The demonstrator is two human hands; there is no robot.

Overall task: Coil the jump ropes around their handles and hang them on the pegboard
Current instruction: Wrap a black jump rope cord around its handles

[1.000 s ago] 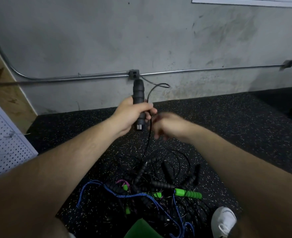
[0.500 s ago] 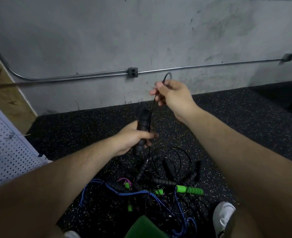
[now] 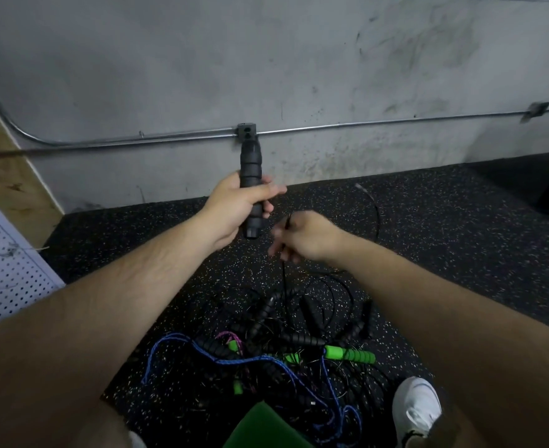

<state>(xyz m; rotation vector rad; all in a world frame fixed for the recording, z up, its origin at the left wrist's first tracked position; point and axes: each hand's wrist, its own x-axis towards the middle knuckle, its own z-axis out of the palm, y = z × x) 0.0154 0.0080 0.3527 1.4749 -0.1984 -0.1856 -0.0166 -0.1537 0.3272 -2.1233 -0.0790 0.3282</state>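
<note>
Handle (image 3: 250,166) of black jump rope upright, clamped in left hand (image 3: 234,208), middle hidden by fingers (image 3: 266,190). Thin cord (image 3: 377,218) pinched in right hand (image 3: 308,237) just beside; fingertips (image 3: 274,250) blurred. Hands apart, above tangled pile of ropes (image 3: 283,337) on floor (image 3: 460,237); individual cords hard to separate. Pegboard (image 3: 4,270) at left, cut off by frame.

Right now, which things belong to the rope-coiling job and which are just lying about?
Job: left hand gripping black handle; right hand pinching black rope; tangled rope pile; pegboard.
Not job: white shoe; wall conduit; green object.
</note>
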